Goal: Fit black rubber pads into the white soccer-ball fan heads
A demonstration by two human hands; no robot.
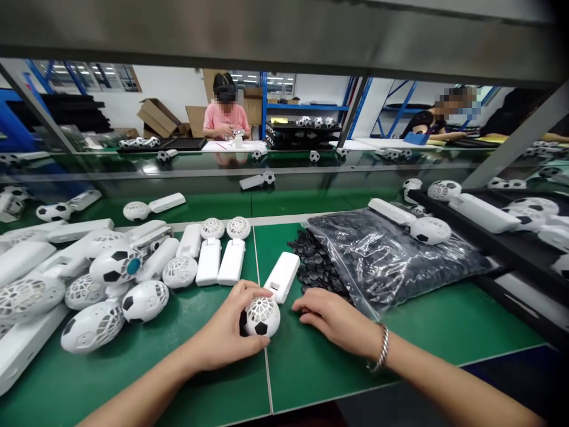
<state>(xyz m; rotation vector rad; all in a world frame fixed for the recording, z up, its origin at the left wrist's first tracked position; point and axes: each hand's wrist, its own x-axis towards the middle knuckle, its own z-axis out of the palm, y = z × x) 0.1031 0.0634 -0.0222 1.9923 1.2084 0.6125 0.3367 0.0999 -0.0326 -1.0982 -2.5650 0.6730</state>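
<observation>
Near the middle of the bench (311, 367), the ball (264, 313) sat in my left hand (222, 332), thumb on its near side and fingers curled over its far left side. Its white handle (285, 276) pointed away, far and slightly right. I judged that this grip steadied the ball while leaving its latticed top and right side uncovered. My right hand (333, 320) hung just right of it, fingers loosely bent and close to the thumb; whether anything was pinched there, I could not tell.

Just beyond that hand lay a heap of black pieces (313, 258), spilling left from a clear bag (377, 273), probably placed there for a short reach. Another unit (429, 231) rested on the bag. To the left, a pile (106, 261) of similar units was crowded together, perhaps to keep the middle free for handling.

My palm and fingers hid the ball's left side, and its underside was out of sight. The pile ran past the left edge, so I could not count it, and the dark tray (480, 234) on the right was cut off too. Far off, past the belt (204, 184), a person in pink (226, 121) held something too small to make out.
</observation>
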